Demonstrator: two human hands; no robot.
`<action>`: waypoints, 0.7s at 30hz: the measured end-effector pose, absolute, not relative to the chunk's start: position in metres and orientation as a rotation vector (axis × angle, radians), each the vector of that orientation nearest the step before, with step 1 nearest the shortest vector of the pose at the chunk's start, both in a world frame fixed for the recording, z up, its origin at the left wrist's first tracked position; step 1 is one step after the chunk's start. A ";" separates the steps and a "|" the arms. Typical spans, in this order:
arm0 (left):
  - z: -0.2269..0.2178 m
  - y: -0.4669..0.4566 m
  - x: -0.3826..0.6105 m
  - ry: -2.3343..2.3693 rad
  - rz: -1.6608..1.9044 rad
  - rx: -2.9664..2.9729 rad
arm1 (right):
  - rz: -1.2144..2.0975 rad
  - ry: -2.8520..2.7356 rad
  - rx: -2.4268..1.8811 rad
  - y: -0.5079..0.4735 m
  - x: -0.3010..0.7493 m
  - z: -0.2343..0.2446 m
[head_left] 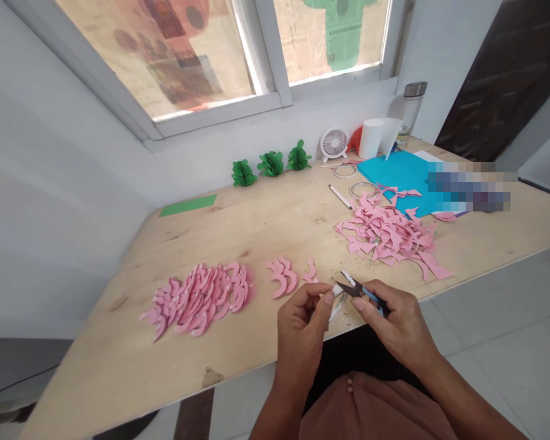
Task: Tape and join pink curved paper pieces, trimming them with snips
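Observation:
My left hand (302, 321) is closed in a pinch on a small white strip (337, 289), which may be tape or paper. In my right hand (401, 318) is a pair of scissors (351, 289) with dark blades and black and blue handles; the blades are parted close to the strip. A curved white piece with print on it (338, 307) shows between my hands, partly hidden. Just beyond my left hand lie a few small pink paper pieces (310, 270). Curved pink cut-outs (284, 278) rest to the left of those.
A large heap of curved pink pieces (211, 296) lies at the left. Pink scraps (385, 232) cover the right, beside blue sheets (394, 174) and a pen (340, 197). Green paper shapes (271, 164), a small fan (333, 144) and a bottle (411, 113) stand along the wall.

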State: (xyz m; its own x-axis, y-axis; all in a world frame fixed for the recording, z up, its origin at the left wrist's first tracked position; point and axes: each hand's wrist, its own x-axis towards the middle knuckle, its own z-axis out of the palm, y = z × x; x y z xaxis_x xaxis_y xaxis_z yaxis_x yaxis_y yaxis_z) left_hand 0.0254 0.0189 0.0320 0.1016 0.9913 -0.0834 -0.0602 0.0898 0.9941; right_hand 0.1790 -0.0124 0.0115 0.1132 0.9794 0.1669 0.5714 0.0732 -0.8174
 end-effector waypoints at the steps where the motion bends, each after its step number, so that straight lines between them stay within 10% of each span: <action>1: 0.031 0.020 0.024 1.133 1.116 1.171 | 0.615 -1.564 -1.616 -0.012 0.181 0.012; 21: 0.003 0.096 0.083 1.483 0.440 2.403 | 0.377 -1.446 -1.763 -0.020 0.224 -0.007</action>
